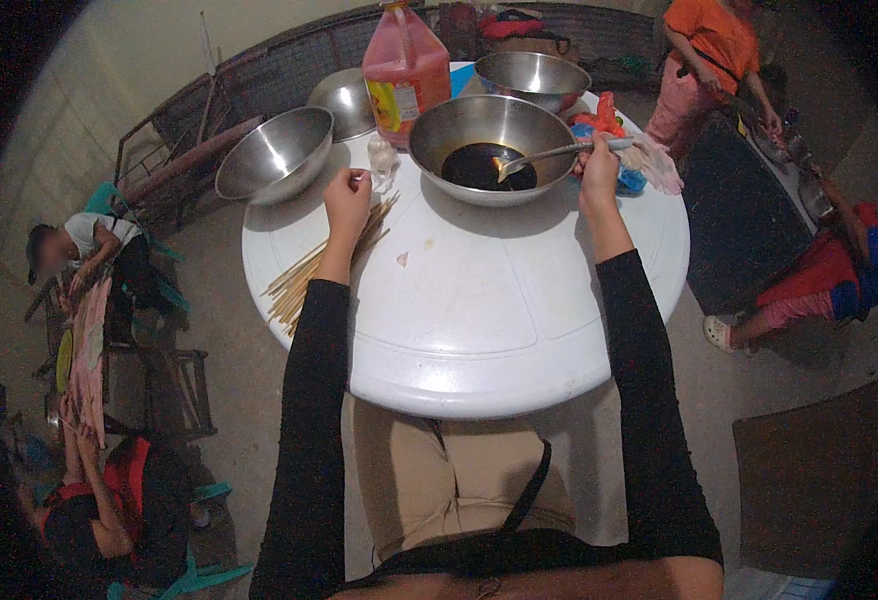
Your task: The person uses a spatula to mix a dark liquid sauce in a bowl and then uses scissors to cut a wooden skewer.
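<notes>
A steel mixing bowl [484, 191] with dark brown liquid [476, 166] in it stands on the white plastic table [454, 300]. My right hand [598, 174] is closed at the bowl's right rim, by the handle of a metal spoon or fork [544, 154] whose head rests in the liquid; how the fingers hold rim and handle is partly hidden. My left hand [347, 199] has its fingers curled together above a bundle of bamboo skewers [308, 281]; whether something small is between them cannot be told. Behind it are crumpled clear plastic [383, 161] and a small garlic clove-like piece [402, 259] lies nearer.
Around the table's far side are a tilted steel bowl [278, 161], another bowl [345, 101], a jug of red sauce [405, 75], a further bowl [533, 79] and plastic bags [630, 161]. Several people work at both sides, beside a dark table [746, 210].
</notes>
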### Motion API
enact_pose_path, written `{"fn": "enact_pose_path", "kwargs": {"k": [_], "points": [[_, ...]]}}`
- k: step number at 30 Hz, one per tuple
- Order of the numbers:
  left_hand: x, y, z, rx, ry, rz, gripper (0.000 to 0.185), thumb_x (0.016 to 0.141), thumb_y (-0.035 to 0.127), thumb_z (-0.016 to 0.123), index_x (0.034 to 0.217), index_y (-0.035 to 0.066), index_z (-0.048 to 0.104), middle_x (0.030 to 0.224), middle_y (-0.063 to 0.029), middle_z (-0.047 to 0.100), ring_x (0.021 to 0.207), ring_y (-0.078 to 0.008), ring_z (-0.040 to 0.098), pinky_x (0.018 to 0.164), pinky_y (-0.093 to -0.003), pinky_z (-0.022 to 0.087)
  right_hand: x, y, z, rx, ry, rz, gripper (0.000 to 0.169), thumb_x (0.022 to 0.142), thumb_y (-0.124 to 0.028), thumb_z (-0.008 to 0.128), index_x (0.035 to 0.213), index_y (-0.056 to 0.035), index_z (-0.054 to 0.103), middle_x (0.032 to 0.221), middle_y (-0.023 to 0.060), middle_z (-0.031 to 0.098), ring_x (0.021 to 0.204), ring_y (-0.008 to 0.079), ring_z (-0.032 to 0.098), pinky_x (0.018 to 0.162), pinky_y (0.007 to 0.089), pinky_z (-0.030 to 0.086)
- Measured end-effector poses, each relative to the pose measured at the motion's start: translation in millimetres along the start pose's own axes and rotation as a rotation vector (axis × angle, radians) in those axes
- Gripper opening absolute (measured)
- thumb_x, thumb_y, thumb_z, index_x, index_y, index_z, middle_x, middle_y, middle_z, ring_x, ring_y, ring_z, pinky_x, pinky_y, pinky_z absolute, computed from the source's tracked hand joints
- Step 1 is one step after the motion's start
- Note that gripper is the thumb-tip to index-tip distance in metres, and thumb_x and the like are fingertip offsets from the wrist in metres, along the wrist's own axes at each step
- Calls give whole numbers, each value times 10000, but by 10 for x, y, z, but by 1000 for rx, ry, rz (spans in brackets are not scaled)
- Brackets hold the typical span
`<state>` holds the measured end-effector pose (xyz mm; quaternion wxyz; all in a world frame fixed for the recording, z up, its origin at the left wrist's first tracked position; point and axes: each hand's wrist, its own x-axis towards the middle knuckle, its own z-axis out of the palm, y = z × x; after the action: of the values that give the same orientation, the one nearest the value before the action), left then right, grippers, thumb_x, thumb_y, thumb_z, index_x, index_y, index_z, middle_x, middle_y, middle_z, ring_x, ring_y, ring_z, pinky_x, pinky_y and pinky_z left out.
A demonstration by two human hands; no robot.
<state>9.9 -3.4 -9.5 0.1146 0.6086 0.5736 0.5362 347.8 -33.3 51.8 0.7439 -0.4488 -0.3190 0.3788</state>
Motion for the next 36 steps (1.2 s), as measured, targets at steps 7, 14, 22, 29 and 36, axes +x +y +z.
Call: {"fn": "enact_pose_path", "kwargs": {"k": [7, 14, 22, 29, 36], "points": [[-11, 53, -23, 27, -26, -3, 200, 741, 178, 592, 801, -11, 617, 619, -115, 593, 543, -180, 558, 553, -301, 439, 42, 21, -40, 14, -11, 17, 322, 869, -320, 417, 781, -29, 525, 491, -14, 365, 405, 98, 363, 387, 252, 291], [-12, 27, -7, -35, -53, -12, 201, 735, 181, 597, 835, 7, 615, 610, -95, 585, 528, -177, 540, 542, -301, 430, 64, 31, -41, 66, -8, 56, 296, 855, -331, 438, 771, -52, 495, 505, -17, 373, 413, 100, 364, 390, 251, 291], [14, 34, -7, 91, 32, 155, 231, 753, 201, 616, 927, 49, 610, 688, -66, 578, 600, -150, 528, 569, -280, 425, 90, 2, -82, -201, -84, 44, 207, 776, -244, 559, 777, -46, 500, 531, -1, 433, 434, 110, 415, 373, 271, 320], [-33, 149, -33, -1, 38, 146, 222, 745, 193, 626, 911, 47, 615, 680, -56, 564, 601, -135, 514, 563, -264, 414, 39, -72, -130, -598, -315, 126, 135, 779, -164, 544, 780, -33, 507, 587, 6, 451, 420, 93, 421, 343, 223, 326], [-25, 151, -11, -72, -29, 143, 186, 748, 169, 620, 883, 40, 622, 655, -35, 553, 577, -97, 486, 544, -248, 400, 35, -118, -149, -517, -366, 223, 99, 776, -107, 450, 726, -25, 475, 535, 12, 440, 367, 87, 408, 293, 208, 294]]}}
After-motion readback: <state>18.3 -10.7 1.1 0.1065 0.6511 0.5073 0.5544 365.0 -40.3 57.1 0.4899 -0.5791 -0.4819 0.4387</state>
